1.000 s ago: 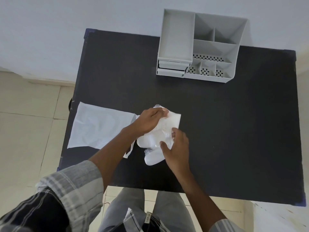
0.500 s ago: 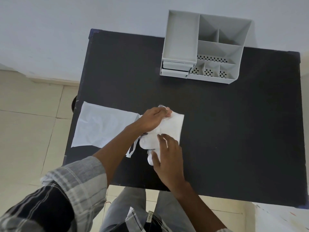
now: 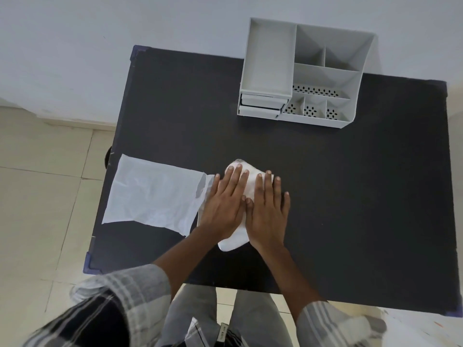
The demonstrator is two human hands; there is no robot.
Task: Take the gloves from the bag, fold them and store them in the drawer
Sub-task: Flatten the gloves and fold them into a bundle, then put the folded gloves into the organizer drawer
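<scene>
White gloves (image 3: 234, 240) lie folded in a small bundle near the middle of the black table (image 3: 350, 196). My left hand (image 3: 224, 205) and my right hand (image 3: 269, 211) lie flat side by side on top of the bundle, fingers spread, pressing it down. Most of the gloves are hidden beneath my palms; only a top corner and a bottom end show. The flat white bag (image 3: 152, 194) lies just left of my left hand, its open edge touching the bundle. At the table's far edge stands the grey organiser (image 3: 325, 73), with its closed drawers (image 3: 260, 106) at the front left.
The table's left edge runs close behind the bag, with tiled floor (image 3: 45, 196) beyond. A pale wall (image 3: 125, 33) rises behind the organiser. To the right of my hands the dark tabletop stretches to its right edge.
Both hands have gone from pinching and folding the gloves to lying flat on the bundle. The gloves are now more compact under my palms.
</scene>
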